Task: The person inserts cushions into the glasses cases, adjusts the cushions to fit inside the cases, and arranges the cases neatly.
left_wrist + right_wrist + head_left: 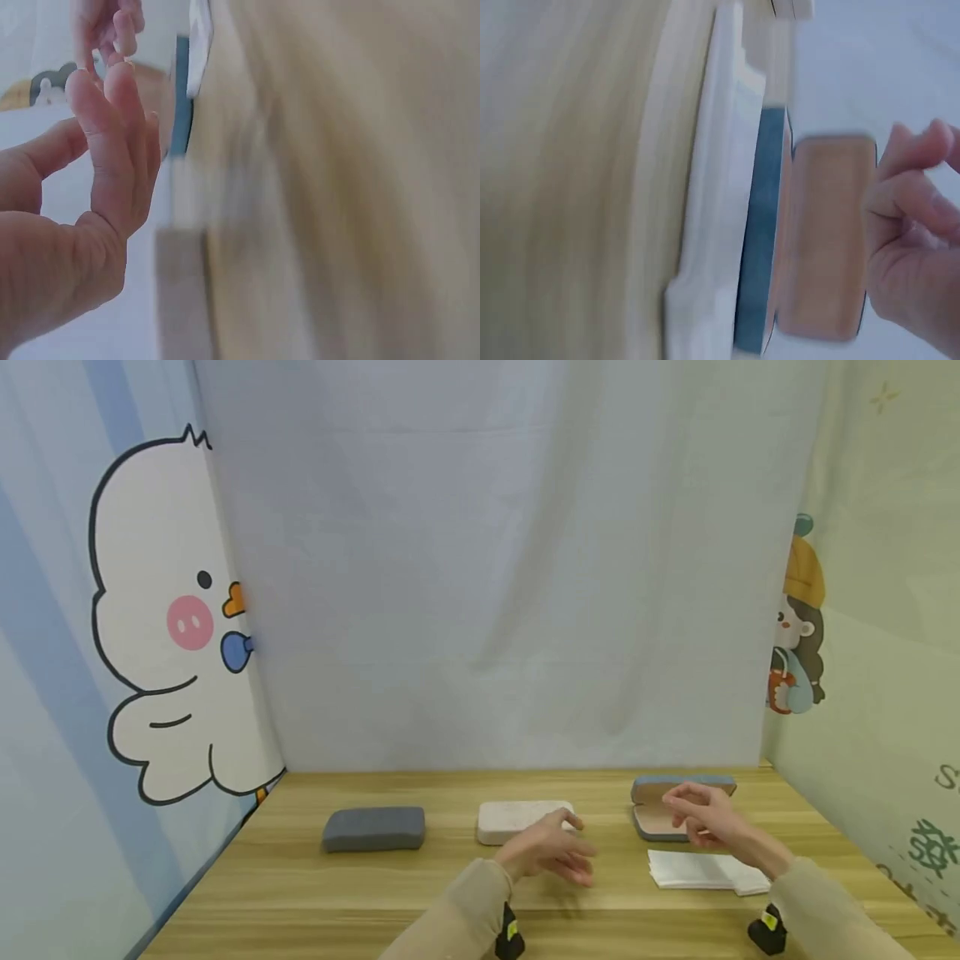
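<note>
An eyeglass case (660, 821), blue outside and peach inside, stands open at the back right of the table, its lid tilted up. In front of it lies a flat stack of white folded sheets (693, 870). My right hand (708, 820) is over the case, fingers loosely bent, with nothing seen in them. In the right wrist view, the hand (919, 232) overlaps the edge of the peach-lined lid (829, 236). My left hand (551, 852) hovers in front of a closed white eyeglass case (513, 820), fingers relaxed and holding nothing.
A closed dark grey eyeglass case (375, 828) lies to the left on the wooden table (300, 902). A pale curtain (487, 568) hangs behind the table, with printed cloth walls on both sides.
</note>
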The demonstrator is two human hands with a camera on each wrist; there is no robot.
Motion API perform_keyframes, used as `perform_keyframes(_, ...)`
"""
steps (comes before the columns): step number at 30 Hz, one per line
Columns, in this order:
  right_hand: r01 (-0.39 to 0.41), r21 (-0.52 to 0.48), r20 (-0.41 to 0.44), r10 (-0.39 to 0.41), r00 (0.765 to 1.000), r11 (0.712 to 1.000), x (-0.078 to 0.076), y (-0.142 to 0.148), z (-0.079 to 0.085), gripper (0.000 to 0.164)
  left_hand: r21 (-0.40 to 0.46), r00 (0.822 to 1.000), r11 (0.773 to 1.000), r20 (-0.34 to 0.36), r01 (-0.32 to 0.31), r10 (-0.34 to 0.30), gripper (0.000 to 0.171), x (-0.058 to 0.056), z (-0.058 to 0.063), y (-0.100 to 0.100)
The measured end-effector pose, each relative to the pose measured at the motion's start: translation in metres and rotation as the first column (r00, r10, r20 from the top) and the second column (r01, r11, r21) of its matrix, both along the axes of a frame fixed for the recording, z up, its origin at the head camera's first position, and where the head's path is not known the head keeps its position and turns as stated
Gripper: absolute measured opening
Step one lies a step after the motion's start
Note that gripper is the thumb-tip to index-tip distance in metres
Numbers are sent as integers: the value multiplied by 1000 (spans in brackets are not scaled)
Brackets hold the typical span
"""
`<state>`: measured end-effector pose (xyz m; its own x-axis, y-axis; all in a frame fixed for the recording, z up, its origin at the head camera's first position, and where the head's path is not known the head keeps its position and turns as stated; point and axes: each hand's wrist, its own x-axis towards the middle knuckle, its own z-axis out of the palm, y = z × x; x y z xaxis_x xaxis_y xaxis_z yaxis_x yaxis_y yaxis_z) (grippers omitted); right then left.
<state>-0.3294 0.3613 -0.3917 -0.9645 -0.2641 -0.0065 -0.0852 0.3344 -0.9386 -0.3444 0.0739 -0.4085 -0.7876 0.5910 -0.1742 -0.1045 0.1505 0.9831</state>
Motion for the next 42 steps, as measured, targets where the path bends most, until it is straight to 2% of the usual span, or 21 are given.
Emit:
perform_keyframes(2, 15, 13, 31, -16, 999, 1000, 9, 19, -2, 34, 66, 995, 998, 104, -3, -4, 49, 5, -7, 22)
perform_keyframes(5, 0, 64, 111, -7, 994, 998, 21, 46, -7, 34, 130, 978, 990, 206, -56, 28, 50, 13, -14, 50)
perform_keyframes(10, -42, 143, 246, 6, 969, 989, 39, 81, -12, 39, 153, 961, 982, 270, -110, 65, 54, 17, -20, 80)
perform_keyframes(15, -4, 224, 312, -67, 948, 975, 44, 89, -22, 43, 123, 957, 980, 265, -158, 121, 52, 15, -25, 97)
perform_keyframes(17, -6, 239, 309, -70, 949, 971, 42, 86, -26, 43, 95, 956, 978, 246, -188, 160, 47, 15, -27, 100)
perform_keyframes(24, 2, 265, 280, -79, 957, 964, 39, 80, -30, 33, 18, 953, 958, 110, -285, 281, 29, 21, -28, 115)
perform_keyframes(26, 10, 270, 275, -87, 958, 963, 40, 81, -30, 31, -3, 946, 949, 80, -315, 315, 30, 24, -27, 120)
perform_keyframes(32, 4, 263, 234, -67, 970, 965, 41, 83, -32, 25, -93, 906, 904, 34, -418, 423, 21, 29, -24, 131)
perform_keyframes(35, -13, 248, 223, -44, 974, 969, 40, 84, -33, 24, -112, 904, 901, 36, -419, 425, 18, 28, -25, 133)
perform_keyframes(38, -44, 204, 240, -7, 971, 978, 40, 87, -33, 22, -90, 918, 920, 81, -381, 388, 17, 22, -30, 131)
perform_keyframes(42, -108, 89, 281, 79, 957, 990, 37, 93, -34, 18, -61, 938, 951, 160, -303, 309, 17, 13, -34, 124)
